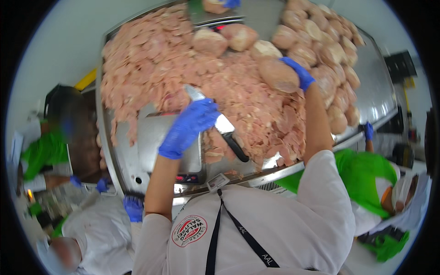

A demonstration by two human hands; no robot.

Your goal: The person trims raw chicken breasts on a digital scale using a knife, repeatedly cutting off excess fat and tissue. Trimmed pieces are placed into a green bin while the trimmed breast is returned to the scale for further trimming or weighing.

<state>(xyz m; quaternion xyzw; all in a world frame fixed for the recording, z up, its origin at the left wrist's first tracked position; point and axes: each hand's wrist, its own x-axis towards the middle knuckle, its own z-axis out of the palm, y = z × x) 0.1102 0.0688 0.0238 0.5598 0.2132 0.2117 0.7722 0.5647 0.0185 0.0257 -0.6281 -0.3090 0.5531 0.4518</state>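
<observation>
My right hand [300, 74], in a blue glove, is closed around the right end of a large rounded piece of pale pink meat [277, 75], above a pile of thin meat slices [156, 59]. Across the middle of a knife blade lies my blue-gloved left hand [190, 126], fingers together and closed on it. The knife [236, 147] slants over the slices, its pointed tip up and left, its black handle toward me and free of the hand. Other rounded meat pieces [210, 42] rest beyond the slices.
Heaped whole pieces [330, 50] cover the table's right part. A flat metal scale [169, 158] stands at the near left. The metal table's raised rim [107, 156] runs around. Another blue-gloved hand [231, 3] is across the table; co-workers stand left [98, 229] and right [366, 178].
</observation>
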